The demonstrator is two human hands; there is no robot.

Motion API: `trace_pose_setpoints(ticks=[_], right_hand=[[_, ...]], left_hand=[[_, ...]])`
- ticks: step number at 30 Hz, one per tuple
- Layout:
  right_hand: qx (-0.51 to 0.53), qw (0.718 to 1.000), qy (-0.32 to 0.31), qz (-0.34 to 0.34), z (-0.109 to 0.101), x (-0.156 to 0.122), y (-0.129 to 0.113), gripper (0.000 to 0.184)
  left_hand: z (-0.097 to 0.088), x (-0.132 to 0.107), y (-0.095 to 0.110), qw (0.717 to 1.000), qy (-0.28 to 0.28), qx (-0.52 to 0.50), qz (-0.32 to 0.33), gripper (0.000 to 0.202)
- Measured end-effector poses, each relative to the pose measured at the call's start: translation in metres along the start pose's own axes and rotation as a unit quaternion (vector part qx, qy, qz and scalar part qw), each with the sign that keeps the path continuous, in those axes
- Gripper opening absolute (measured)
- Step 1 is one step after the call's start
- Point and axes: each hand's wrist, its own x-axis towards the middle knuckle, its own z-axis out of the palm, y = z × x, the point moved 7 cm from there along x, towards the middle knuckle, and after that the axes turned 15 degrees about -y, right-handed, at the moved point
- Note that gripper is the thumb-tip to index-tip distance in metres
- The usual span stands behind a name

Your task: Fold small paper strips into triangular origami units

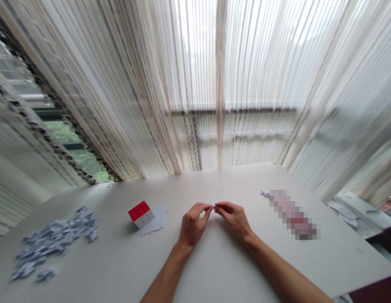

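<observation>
My left hand (193,225) and my right hand (233,216) meet above the middle of the white table (214,269). Their fingertips pinch a tiny white paper piece (213,205) between them. Both hands are closed in a pinch. A red and white small box (141,214) lies to the left of my left hand, resting on a few white paper sheets (157,221). Farther left lies a heap of several small folded paper pieces (55,240).
A blurred-out pink and red patch (292,213) lies on the table to the right, with a small paper piece (264,193) at its far end. Sheer striped curtains (195,84) hang right behind the table's far edge. A white ledge (359,208) shows at right.
</observation>
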Motion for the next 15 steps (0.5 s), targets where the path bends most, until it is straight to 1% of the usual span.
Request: trace_pose_setpoints(ticks=[4,7,9,12,15], right_hand=[[-0.033,0.999,0.009,0.003,-0.0028,-0.0010,-0.0005,0.021],[-0.080,0.996,0.026,0.000,-0.0064,-0.0013,-0.0033,0.019],[-0.098,0.994,0.036,-0.002,-0.0082,-0.0012,-0.0051,0.018],[-0.074,0.997,0.027,0.000,-0.0062,-0.0003,-0.0054,0.019],[-0.008,1.000,-0.007,0.016,0.0005,0.0013,-0.0033,0.022]], left_hand=[[0.0027,-0.0007,0.0002,0.998,-0.009,0.059,0.007,0.014],[0.0037,-0.0007,-0.0011,0.996,-0.016,0.082,0.008,0.013],[0.0026,-0.0009,-0.0005,0.996,-0.008,0.088,0.016,0.013],[0.0019,-0.0008,-0.0009,0.997,0.002,0.071,0.023,0.014],[0.0062,0.0006,-0.0085,1.000,-0.017,0.024,-0.005,0.016]])
